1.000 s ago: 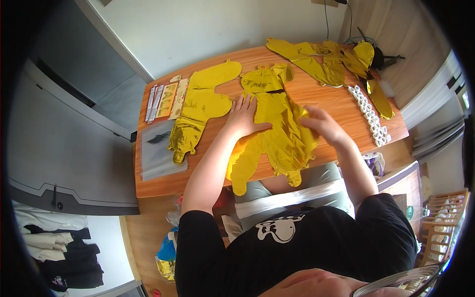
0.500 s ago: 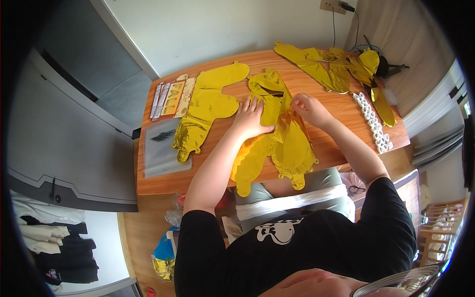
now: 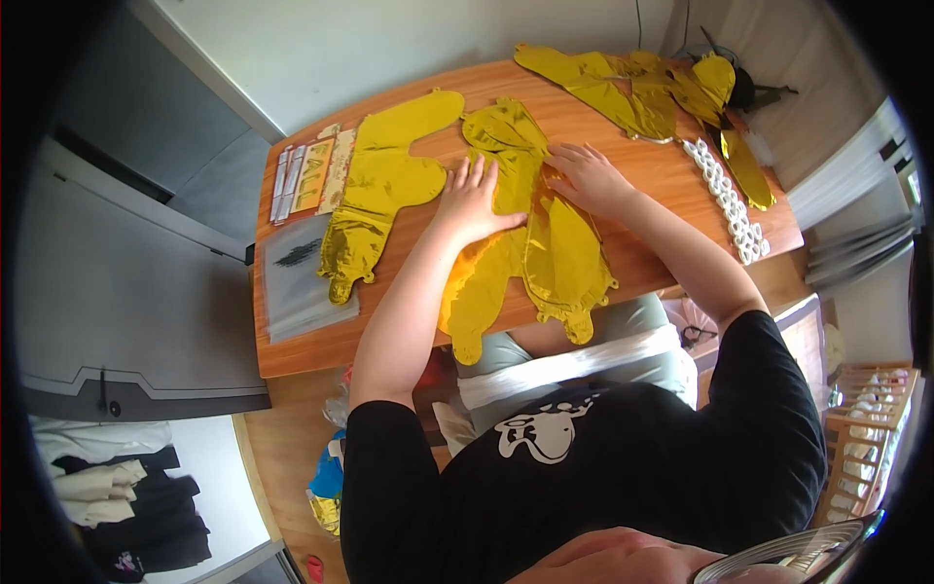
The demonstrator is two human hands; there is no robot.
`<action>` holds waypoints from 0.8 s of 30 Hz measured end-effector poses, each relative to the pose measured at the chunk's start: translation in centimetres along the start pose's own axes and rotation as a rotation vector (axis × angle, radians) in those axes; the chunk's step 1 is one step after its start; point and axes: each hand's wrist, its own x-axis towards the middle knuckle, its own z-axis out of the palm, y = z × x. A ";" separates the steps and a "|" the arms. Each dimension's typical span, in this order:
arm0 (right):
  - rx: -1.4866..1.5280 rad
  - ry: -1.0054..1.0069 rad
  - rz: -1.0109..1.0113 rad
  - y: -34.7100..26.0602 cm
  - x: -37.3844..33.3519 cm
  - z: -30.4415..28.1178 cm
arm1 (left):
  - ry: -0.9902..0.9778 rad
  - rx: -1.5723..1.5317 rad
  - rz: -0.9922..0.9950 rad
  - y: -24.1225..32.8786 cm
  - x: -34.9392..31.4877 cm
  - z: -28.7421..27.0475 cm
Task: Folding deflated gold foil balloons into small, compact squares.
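Observation:
A flat, uninflated gold foil balloon (image 3: pixel 569 253) lies in front of me on the wooden table, its folded upper part (image 3: pixel 504 127) creased and its lower lobes hanging over the near edge. My left hand (image 3: pixel 472 204) rests on its left side with fingers spread and thumb stretched out. On the right side of the same balloon, my right hand (image 3: pixel 592 181) lies with its fingers extended over the foil. Neither hand grips anything visible. To the left of my left hand is another flat gold foil balloon (image 3: pixel 384 165).
More crumpled gold foil balloons (image 3: pixel 623 92) lie at the far right, beside a row of white ring-shaped pieces (image 3: pixel 725 204). Printed cards (image 3: pixel 311 175) and a clear plastic bag (image 3: pixel 306 282) sit at the table's left. A grey door (image 3: pixel 126 282) stands beyond it.
My right hand has gone from bent, lifted fingers to lying flatter on the foil. A dark gap in the balloon's upper part has closed. The whole view has shifted slightly.

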 end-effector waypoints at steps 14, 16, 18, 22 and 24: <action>-0.007 -0.002 0.022 -0.8 0.1 0.9 | 0.073 0.006 0.017 -0.3 0.3 0.8; -0.015 -0.047 0.029 -1.0 0.0 0.7 | 0.073 0.004 0.014 -0.3 0.2 0.8; -0.025 -0.091 0.037 -1.1 -0.1 0.3 | 0.060 -0.011 0.003 -0.1 0.1 0.6; -0.011 -0.172 0.095 -1.9 -0.1 0.3 | 0.081 -0.036 0.017 -0.3 0.0 0.8; -0.023 -0.187 0.119 -2.0 -0.2 0.6 | 0.079 -0.032 0.017 -0.3 0.0 0.7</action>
